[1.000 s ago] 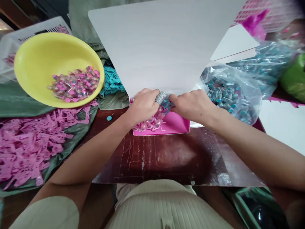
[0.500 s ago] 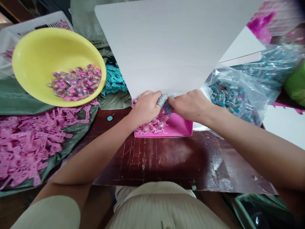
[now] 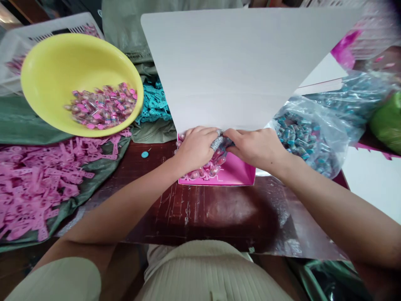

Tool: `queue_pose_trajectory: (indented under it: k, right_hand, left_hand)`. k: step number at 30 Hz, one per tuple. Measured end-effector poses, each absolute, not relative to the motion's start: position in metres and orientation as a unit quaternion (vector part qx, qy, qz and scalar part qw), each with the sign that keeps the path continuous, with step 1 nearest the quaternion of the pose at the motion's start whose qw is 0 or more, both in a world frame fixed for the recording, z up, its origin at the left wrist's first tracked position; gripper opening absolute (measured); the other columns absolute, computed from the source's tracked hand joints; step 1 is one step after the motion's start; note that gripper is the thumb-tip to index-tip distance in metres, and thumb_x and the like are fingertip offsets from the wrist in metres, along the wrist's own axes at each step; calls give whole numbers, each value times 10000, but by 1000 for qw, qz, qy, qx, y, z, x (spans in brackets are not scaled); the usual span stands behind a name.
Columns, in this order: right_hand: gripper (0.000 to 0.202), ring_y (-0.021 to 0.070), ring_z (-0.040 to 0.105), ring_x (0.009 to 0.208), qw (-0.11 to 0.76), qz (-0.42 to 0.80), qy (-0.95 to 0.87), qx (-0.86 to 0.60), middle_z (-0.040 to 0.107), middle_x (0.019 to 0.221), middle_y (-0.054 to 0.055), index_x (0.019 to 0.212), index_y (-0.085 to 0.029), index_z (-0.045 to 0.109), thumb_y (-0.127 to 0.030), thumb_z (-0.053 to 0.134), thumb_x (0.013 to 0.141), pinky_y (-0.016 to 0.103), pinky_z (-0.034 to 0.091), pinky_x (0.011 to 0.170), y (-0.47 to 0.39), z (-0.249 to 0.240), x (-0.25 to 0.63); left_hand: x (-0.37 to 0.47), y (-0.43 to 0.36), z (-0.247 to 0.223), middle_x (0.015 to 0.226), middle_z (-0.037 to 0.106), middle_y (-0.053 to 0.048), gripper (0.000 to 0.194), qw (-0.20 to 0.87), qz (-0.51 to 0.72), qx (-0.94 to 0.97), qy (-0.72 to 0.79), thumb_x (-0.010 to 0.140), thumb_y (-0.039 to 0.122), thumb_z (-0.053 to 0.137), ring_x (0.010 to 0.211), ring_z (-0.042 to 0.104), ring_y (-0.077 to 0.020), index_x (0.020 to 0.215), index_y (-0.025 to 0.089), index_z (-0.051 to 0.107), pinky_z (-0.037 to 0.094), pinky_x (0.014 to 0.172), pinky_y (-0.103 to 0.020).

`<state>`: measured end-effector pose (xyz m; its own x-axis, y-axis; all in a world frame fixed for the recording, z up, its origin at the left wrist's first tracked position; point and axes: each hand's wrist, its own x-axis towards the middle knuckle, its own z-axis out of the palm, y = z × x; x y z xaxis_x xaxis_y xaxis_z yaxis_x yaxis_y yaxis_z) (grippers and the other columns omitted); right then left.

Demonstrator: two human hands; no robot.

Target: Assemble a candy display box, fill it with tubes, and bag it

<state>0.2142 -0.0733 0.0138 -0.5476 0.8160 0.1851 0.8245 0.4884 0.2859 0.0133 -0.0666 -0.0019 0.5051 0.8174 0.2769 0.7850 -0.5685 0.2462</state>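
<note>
An open box (image 3: 238, 171), pink inside, sits on the dark table with its white lid (image 3: 244, 71) raised behind it. Small clear capsules with pink parts (image 3: 200, 172) fill its left side. My left hand (image 3: 199, 148) lies over these capsules, fingers bent, with a silvery-grey wrap (image 3: 216, 141) around a digit. My right hand (image 3: 258, 148) reaches in from the right, its fingers closed against blue-grey pieces (image 3: 226, 144) beside my left fingertips. Both hands meet inside the box, and what the fingers grip is hidden.
On the left stands a yellow basin (image 3: 75, 54) of pink-capped capsules, above a heap of pink plastic pieces (image 3: 40, 179). Turquoise pieces (image 3: 155, 102) lie behind. A plastic bag (image 3: 332, 138) of blue-capped capsules is at right. One blue disc (image 3: 144, 154) rests on the table (image 3: 213, 213).
The whole view has shifted slightly, and the box lid now shows its top edge. My hands stay together in the box, the right fingers a little more bent over the left fingertips.
</note>
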Motion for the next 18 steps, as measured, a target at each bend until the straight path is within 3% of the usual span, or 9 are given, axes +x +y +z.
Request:
queue_pose_trajectory:
  k: [5, 9, 11, 14, 16, 18]
  right_hand:
    - [311, 244, 697, 684, 14, -183, -851, -493, 767, 896, 116, 1199, -169, 602, -293, 371, 1034, 323, 201, 519, -76, -4, 208]
    - [308, 253, 709, 682, 22, -155, -853, -498, 768, 902, 114, 1204, -156, 610, -264, 378, 1033, 321, 263, 502, -78, -17, 202]
    - [352, 263, 725, 748, 68, -126, -853, -502, 778, 999, 97, 1315, -189, 578, -345, 481, 1014, 311, 343, 518, -84, -11, 210]
    - [481, 217, 724, 800, 238, -62, -802, -545, 738, 1224, 74, 1384, -261, 548, -470, 611, 955, 315, 481, 636, -93, 3, 249]
    - [445, 197, 706, 742, 319, -40, -718, -617, 750, 1173, 84, 1320, -260, 596, -504, 611, 949, 324, 504, 691, -94, 3, 291]
    - [386, 232, 686, 688, 289, -41, -652, -700, 770, 965, 121, 1230, -225, 649, -494, 568, 964, 356, 484, 674, -88, -13, 335]
  left_hand:
    - [14, -66, -7, 1457, 610, -75, 508, 41, 187, 864, 466, 824, 67, 455, 1328, 535, -278, 1282, 181, 644, 383, 1122, -477]
    - [17, -68, -3, 1438, 626, -77, 504, 44, 184, 861, 472, 830, 54, 469, 1323, 548, -269, 1287, 172, 645, 391, 1138, -470]
    - [12, -78, 7, 1418, 640, -83, 484, 47, 207, 867, 452, 838, 46, 466, 1314, 558, -248, 1272, 153, 652, 410, 1142, -432]
    - [-15, -99, 28, 1327, 692, -64, 378, -8, 315, 844, 434, 921, 121, 474, 1251, 600, -218, 1242, 162, 670, 464, 1099, -375]
    - [-47, -103, 36, 1234, 720, -35, 316, -92, 414, 770, 477, 986, 190, 447, 1176, 630, -211, 1182, 195, 694, 497, 1050, -385]
    - [-83, -88, 31, 1167, 715, -12, 330, -150, 493, 654, 554, 1037, 232, 373, 1109, 633, -193, 1151, 220, 682, 522, 996, -389]
